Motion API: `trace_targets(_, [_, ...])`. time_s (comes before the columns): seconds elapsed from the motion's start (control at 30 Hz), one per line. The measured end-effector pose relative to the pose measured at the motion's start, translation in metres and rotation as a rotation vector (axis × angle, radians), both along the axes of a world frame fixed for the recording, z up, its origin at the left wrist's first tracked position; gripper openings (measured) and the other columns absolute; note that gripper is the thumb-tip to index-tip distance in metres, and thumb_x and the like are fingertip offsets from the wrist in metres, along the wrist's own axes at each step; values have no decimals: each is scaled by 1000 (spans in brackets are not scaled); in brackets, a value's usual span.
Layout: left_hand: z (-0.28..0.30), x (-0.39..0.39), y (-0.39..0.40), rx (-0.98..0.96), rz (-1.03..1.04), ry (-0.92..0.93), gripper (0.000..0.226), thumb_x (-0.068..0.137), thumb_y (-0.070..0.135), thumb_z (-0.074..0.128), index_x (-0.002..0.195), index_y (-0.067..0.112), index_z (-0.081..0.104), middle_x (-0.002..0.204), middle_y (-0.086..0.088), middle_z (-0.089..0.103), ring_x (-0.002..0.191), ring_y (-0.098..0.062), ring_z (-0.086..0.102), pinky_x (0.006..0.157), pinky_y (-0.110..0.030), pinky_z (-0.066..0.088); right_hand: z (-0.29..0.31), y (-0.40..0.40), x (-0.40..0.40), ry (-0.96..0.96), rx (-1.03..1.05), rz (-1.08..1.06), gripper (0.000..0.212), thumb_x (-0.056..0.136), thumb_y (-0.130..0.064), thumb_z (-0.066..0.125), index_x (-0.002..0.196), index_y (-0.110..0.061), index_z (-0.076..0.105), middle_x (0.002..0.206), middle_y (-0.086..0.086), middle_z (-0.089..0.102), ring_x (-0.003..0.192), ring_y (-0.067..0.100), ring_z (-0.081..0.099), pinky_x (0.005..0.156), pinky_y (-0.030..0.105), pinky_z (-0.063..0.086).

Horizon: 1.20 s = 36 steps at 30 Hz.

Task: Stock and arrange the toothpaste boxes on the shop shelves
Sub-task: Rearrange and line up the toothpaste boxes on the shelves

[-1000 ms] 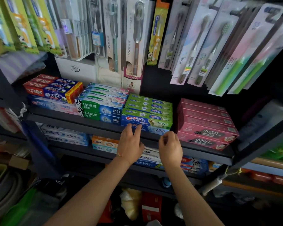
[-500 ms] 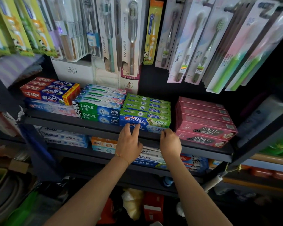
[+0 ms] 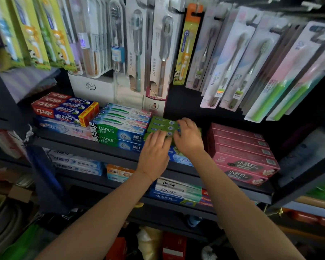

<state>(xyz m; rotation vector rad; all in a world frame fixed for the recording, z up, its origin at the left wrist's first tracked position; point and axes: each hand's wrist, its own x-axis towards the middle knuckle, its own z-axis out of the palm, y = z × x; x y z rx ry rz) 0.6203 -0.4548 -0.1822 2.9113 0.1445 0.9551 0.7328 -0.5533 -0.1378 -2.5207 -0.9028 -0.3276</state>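
On the upper dark metal shelf [image 3: 68,142], the person's attention is on the stack of green cardboard toothpaste boxes [image 3: 160,124] that sits between the blue-and-green Darlie boxes [image 3: 120,136] on its left and the stack of pink toothpaste boxes [image 3: 240,147] on its right. The left hand [image 3: 155,153] lies flat on the front of the green stack, fingers extended and spread, pressing rather than gripping. The right hand [image 3: 189,138] rests on top of the same stack, fingers curled loosely over the upper boxes; whether it has actually pinched one cannot be told. The step in hand looks like squaring up this green stack, either pushing it back from the shelf edge or levelling its top layer. A blue-and-white box [image 3: 178,156] at the bottom of the stack juts forward beneath the hands, so the next move probably calls for a steady, even push from both hands so that the layers slide together without fanning out, while keeping the stack from crowding the pink boxes beside it. The hanging toothbrush packs [image 3: 163,53] above the stack leave limited headroom for lifting.
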Motion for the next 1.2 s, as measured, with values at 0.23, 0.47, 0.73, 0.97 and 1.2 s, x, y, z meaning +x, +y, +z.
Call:
trace_targets(0.23, [2, 24, 17, 79, 6, 372, 77, 101, 50, 36, 157, 6, 8, 165, -16, 7, 152, -33, 1, 124, -45, -3, 2, 35, 38, 187, -213, -24, 47, 106, -29, 31, 150, -14, 38, 157, 6, 34, 146, 23, 27, 121, 41, 16])
trace_targets(0.47, [1, 25, 17, 66, 4, 365, 76, 102, 52, 35, 157, 6, 10, 165, -15, 9, 152, -31, 4, 124, -44, 0, 0, 47, 47, 289, -217, -15, 47, 105, -26, 32, 147, -7, 41, 149, 15, 39, 137, 29, 38, 116, 39, 28])
trace_targets(0.73, [0, 26, 18, 57, -2, 340, 75, 102, 51, 35, 157, 7, 9, 165, -14, 8, 152, -30, 2, 122, -42, -5, 1, 46, 46, 328, -236, 17, 47, 105, -26, 31, 147, -10, 40, 151, 13, 39, 138, 27, 36, 116, 36, 27])
trace_targets(0.97, [-8, 28, 20, 42, -35, 302, 79, 95, 50, 51, 156, 8, 21, 163, -15, 20, 151, -32, 13, 122, -43, 3, -10, -5, 0, 146, 30, -194, 56, 100, -20, 44, 150, 1, 31, 155, 21, 30, 146, 35, 22, 121, 43, 17])
trace_targets(1.2, [-6, 28, 19, 24, -43, 281, 79, 92, 51, 57, 153, 10, 27, 161, -14, 25, 151, -32, 17, 122, -43, 6, -18, -31, -19, 467, 316, -382, 55, 100, -25, 48, 146, -2, 29, 140, 21, 43, 121, 40, 50, 89, 37, 42])
